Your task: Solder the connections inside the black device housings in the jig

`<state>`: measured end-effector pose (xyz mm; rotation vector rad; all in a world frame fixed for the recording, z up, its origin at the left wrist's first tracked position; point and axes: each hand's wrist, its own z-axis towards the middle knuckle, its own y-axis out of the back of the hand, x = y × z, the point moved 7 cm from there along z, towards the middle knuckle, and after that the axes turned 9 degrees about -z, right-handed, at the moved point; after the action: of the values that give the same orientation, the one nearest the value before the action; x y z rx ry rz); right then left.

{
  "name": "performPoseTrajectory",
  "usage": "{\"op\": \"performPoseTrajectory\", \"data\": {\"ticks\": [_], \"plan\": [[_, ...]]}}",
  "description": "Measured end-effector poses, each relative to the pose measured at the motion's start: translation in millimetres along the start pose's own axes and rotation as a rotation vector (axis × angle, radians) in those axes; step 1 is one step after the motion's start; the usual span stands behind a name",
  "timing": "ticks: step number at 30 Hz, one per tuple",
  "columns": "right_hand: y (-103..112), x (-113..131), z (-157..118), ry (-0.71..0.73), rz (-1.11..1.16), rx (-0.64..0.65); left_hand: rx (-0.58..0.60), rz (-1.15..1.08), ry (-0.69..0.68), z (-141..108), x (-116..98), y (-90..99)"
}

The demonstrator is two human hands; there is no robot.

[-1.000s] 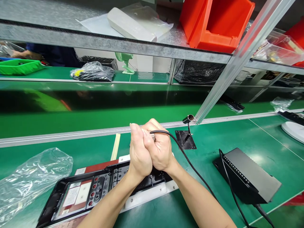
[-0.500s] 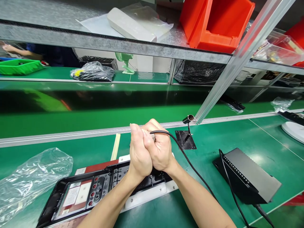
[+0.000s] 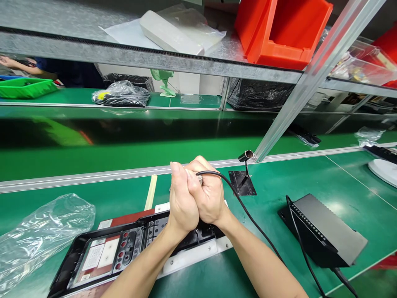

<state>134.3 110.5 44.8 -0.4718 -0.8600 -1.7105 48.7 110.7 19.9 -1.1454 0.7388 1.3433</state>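
My left hand [image 3: 182, 203] and my right hand [image 3: 208, 193] are clasped together around an upright corded electric screwdriver. Its body is almost wholly hidden in my fingers. The black cable [image 3: 240, 203] comes out at the top of my grip and curves down to the right. Below my hands lies a long black plastic housing [image 3: 136, 244], with round holes and a rectangular window, seated in a white and reddish-brown fixture [image 3: 189, 257]. My hands cover part of the housing, so the tool's tip and where it meets the housing are hidden.
A clear plastic bag [image 3: 46, 236] lies left of the fixture. To the right are a black stand with a ring holder [image 3: 246, 156] and a black-and-grey box [image 3: 325, 231] with cables. A metal shelf [image 3: 124, 51] bearing a red bin [image 3: 279, 54] crosses above; a slanted post [image 3: 290, 101] supports it.
My hands, the tool and the housing stay in place. In the far left background, another person's arm has shifted slightly.
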Motion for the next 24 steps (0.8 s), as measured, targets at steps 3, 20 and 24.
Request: {"op": "performPoseTrajectory", "data": {"ticks": [3, 20, 24], "plan": [[-0.4, -0.8, -0.2, -0.005, -0.005, 0.0, -0.006, 0.001, -0.016, 0.2, -1.1, 0.5], [-0.8, -0.9, -0.4, 0.002, 0.023, -0.007, -0.012, -0.014, -0.038, 0.9, -2.8, 0.6], [-0.9, -0.5, -0.4, 0.006, 0.025, -0.005, -0.007, -0.022, -0.024, 0.9, -1.2, 0.4]]}}
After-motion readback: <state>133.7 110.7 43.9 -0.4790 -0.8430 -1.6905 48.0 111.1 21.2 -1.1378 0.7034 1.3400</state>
